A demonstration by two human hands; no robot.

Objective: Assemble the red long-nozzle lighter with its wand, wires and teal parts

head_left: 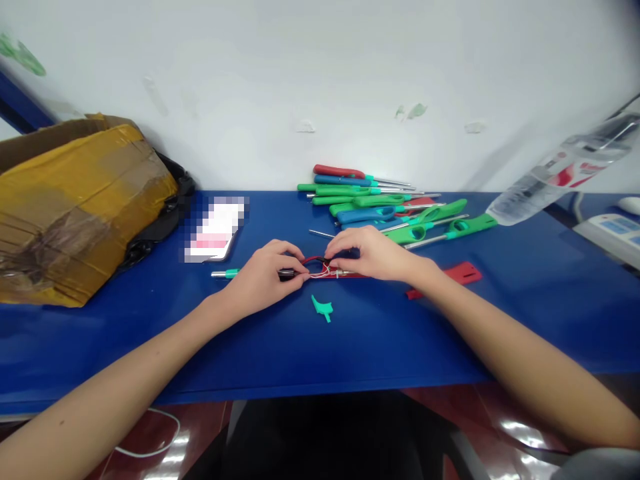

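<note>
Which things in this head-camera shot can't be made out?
Head view:
- Dark piece in left hand: the fingers cover most of it.
- Wires: too small to trace; right hand covers part.
- Pixelated item: blurred, unidentifiable.
- Cardboard box: cut off by left edge.
- Plastic bag: cut off by right edge.

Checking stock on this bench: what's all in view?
Bench: one, blue, under everything.
Long utility lighters: several, green, blue, red, piled at back.
Cardboard box: one, brown, yellow-taped, left.
Blurred flat item: one, pale, left of hands.
Plastic piece: one, teal, before hands.
Casing half: one, red, right of hands.
Clear plastic bag: one, far right.
Power strip: one, white, far right.
Left hand: one, bare, pinching dark part.
Right hand: one, bare, on red wires.
</note>
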